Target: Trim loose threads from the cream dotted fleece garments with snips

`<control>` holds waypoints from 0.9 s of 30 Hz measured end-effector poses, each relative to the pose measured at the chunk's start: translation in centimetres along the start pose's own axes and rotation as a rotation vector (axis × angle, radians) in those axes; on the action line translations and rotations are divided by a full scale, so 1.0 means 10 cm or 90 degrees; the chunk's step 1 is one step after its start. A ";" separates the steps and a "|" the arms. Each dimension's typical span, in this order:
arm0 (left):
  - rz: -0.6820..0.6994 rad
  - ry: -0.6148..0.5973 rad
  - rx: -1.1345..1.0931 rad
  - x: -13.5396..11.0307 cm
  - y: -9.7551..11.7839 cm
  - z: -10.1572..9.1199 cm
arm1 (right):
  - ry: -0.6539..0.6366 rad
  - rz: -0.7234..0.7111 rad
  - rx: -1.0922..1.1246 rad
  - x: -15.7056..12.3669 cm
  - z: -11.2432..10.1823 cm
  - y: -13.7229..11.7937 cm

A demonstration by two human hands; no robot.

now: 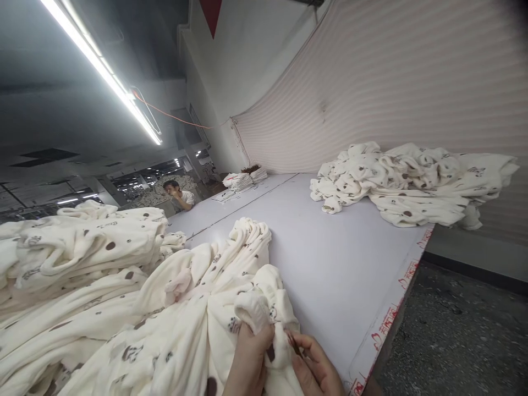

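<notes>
My left hand (251, 355) is closed on a cuff of a cream fleece garment (185, 330) with brown spots and small printed figures. Close beside it, the fingers of my right hand (315, 366) curl around a small dark tool, which looks like a pair of thread snips (294, 345). The snips' tips lie against the gathered cloth; whether their blades are apart I cannot tell. Folds of the garment spread leftward over the table, with a pale pink patch (179, 285) showing among them.
More spotted fleece garments are piled at the left (91, 242) and the far right (412, 181) of the white table (330, 253). Stacked folded cloth (239, 181) lies at the back. Behind the table's far left end is a person (185, 199). A striped cloth sheet (371, 82) hangs along the wall.
</notes>
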State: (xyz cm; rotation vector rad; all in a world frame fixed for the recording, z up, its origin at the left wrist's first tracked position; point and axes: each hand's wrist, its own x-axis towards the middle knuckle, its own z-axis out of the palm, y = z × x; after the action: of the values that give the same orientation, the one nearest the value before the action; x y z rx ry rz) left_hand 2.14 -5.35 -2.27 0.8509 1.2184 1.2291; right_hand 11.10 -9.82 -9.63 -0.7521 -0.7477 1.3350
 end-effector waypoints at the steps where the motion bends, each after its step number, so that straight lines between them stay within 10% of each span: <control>1: 0.008 0.001 -0.020 -0.02 -0.01 0.01 | -0.005 -0.029 -0.053 0.02 -0.06 -0.06; 11: 0.016 -0.012 -0.108 -0.18 0.04 0.09 | -0.040 -0.328 -0.652 0.19 -0.35 -0.51; 27: -0.029 -0.087 -0.145 -0.38 0.15 0.06 | -0.074 -0.405 -0.765 0.11 -0.36 -0.60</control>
State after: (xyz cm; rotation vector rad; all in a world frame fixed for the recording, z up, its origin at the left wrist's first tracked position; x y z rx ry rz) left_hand 2.71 -8.73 0.08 0.7230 0.9634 1.2262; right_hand 17.55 -9.38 -6.63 -1.2052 -1.7472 0.2405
